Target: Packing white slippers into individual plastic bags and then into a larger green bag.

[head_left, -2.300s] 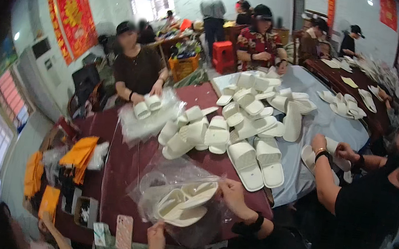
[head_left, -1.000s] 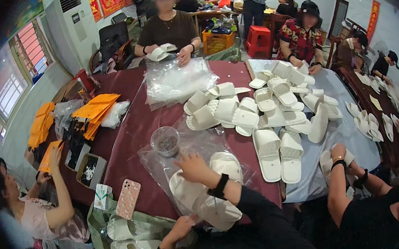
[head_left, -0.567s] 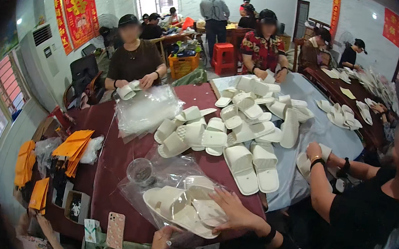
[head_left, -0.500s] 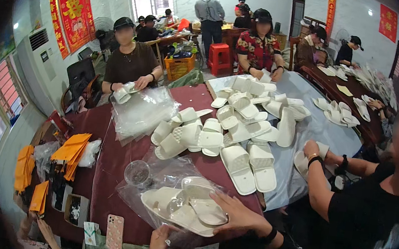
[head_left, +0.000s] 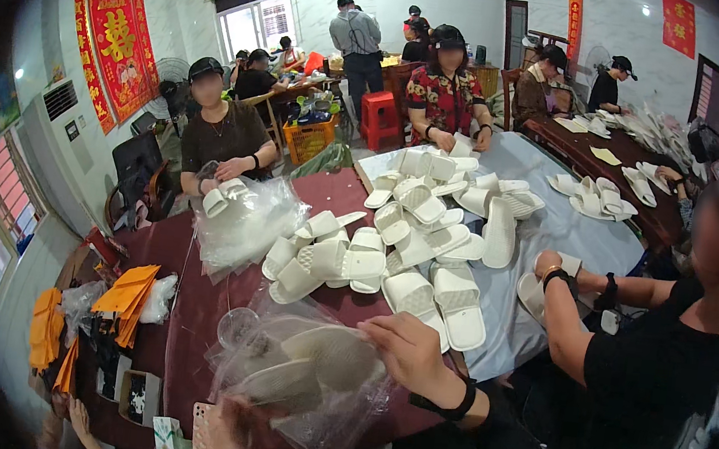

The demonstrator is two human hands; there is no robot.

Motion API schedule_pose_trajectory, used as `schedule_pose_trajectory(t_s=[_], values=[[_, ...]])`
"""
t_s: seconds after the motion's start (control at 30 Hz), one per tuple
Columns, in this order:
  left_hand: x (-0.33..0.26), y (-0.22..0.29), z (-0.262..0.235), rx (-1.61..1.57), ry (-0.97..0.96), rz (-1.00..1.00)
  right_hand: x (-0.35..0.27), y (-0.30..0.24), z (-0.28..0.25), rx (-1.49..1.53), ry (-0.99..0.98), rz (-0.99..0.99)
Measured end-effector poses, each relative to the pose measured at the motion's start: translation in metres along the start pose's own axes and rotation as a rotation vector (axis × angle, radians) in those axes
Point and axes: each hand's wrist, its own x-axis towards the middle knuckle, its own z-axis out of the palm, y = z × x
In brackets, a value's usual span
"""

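A clear plastic bag (head_left: 273, 325) lies at the near edge of the table around a pair of white slippers (head_left: 292, 385), seen blurred through the film. Pinched in my right hand (head_left: 415, 355) is the bag's upper right edge, above the slippers. My left hand (head_left: 229, 436) is at the bag's lower left, close to the phone; motion smears its fingers. Just past the bag, white slippers (head_left: 456, 307) lie in a heap across the dark red tabletop (head_left: 196, 339) and a pale blue cover (head_left: 510, 304).
A round clear container (head_left: 237, 326) stands beside the bag. At left are orange packets (head_left: 126, 291) and a small open box (head_left: 140, 395). The phone (head_left: 201, 433) lies by my left hand. Co-workers handle slippers across the table and at my right; one has a stack of clear bags (head_left: 253, 221).
The bag's film now covers the slippers, which were partly exposed. My right hand has moved from the slippers up to the bag's edge; my left hand has shifted left.
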Motion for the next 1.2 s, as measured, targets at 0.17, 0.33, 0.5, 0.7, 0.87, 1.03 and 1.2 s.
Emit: schedule_pose_trajectory(t_s=[0.17, 0.33, 0.5, 0.7, 0.87, 1.03, 1.2], values=[[-0.018, 0.066, 0.023, -0.086, 0.165, -0.035, 0.016, -0.018, -0.009, 0.221, 0.034, 0.092], [-0.041, 0.085, 0.026, -0.106, 0.311, -0.077, 0.007, -0.044, -0.003, 0.632, 0.027, 0.307], [-0.044, 0.065, 0.010, 0.076, 0.295, 0.200, -0.010, -0.051, 0.039, 1.140, -0.280, 0.426], [-0.026, 0.078, 0.017, 0.300, -0.164, 0.091, 0.000, -0.095, 0.075, 0.485, -0.468, 0.189], [-0.036, 0.083, -0.005, 0.336, -0.214, 0.014, -0.011, -0.106, 0.112, 0.379, -0.571, 0.186], [-0.078, 0.091, -0.031, 0.519, -0.006, 0.078, -0.021, -0.111, 0.119, 0.456, -0.437, 0.127], [-0.123, 0.068, -0.133, 0.892, 0.703, 0.147, -0.022, -0.102, 0.113, 0.532, -0.295, 0.214]])
